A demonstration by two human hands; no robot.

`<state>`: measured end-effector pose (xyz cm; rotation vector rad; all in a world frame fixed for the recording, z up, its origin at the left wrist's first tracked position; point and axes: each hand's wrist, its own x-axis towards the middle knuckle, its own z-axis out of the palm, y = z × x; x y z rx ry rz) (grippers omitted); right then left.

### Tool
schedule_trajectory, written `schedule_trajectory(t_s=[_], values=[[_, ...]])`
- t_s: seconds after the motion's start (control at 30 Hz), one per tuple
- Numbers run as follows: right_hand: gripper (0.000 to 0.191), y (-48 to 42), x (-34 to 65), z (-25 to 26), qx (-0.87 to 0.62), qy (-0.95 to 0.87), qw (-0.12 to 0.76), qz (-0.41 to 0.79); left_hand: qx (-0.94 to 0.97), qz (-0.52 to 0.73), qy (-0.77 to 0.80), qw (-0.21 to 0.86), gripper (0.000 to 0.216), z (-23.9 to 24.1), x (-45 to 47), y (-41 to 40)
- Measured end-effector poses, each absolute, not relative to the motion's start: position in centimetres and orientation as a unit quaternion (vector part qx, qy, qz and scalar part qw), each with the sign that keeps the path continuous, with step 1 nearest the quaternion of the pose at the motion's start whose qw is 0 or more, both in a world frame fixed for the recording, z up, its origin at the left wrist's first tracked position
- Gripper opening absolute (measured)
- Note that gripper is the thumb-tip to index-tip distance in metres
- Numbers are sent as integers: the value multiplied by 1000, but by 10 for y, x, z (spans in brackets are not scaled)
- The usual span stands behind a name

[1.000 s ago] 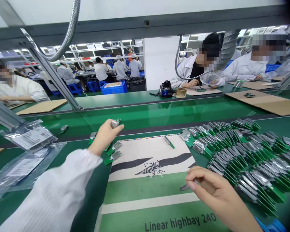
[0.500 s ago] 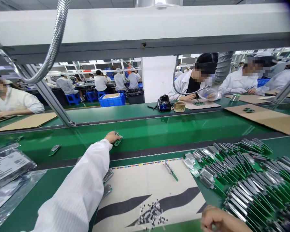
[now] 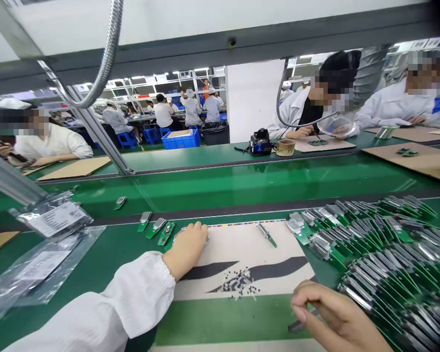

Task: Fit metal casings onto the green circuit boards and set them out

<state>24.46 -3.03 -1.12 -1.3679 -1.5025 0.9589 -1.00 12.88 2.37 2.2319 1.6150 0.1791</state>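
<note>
My left hand lies at the top left corner of the printed mat. Its fingers are curled over a small green circuit board with a metal shield, of which only a bit of metal shows. Three more such boards lie just left of that hand. My right hand hovers over the mat's lower right part and pinches thin metal tweezers. A little heap of tiny metal parts sits in the middle of the mat. A single board lies near the mat's top edge.
Rows of several stacked boards fill the table to the right. One board rides on the green conveyor belt. Plastic bags lie at the left. Other people in white coats work across the belt.
My left hand reached out to the conveyor belt with a board, then drew back to the mat's top left corner. My right hand stayed low at the right with the tweezers.
</note>
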Motion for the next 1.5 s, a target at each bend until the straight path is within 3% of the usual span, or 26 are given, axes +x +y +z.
schedule_trajectory(t_s=[0.13,0.3,0.5,0.97,1.37,1.5], values=[[15,-31,238,8,-530,-600,459,385,785,90,570,228,22,43,-15,102],[8,-39,221,27,-487,-603,531,343,740,117,512,420,18,43,-9,37],[12,-64,198,20,-470,-597,568,317,632,283,440,572,19,32,1,-42],[24,-96,182,56,-397,-743,529,102,684,342,381,519,14,41,13,-81],[26,-104,173,51,-411,-733,538,63,723,340,386,461,16,39,11,-80],[25,-106,184,44,-405,-774,476,102,721,332,389,467,14,39,11,-79]])
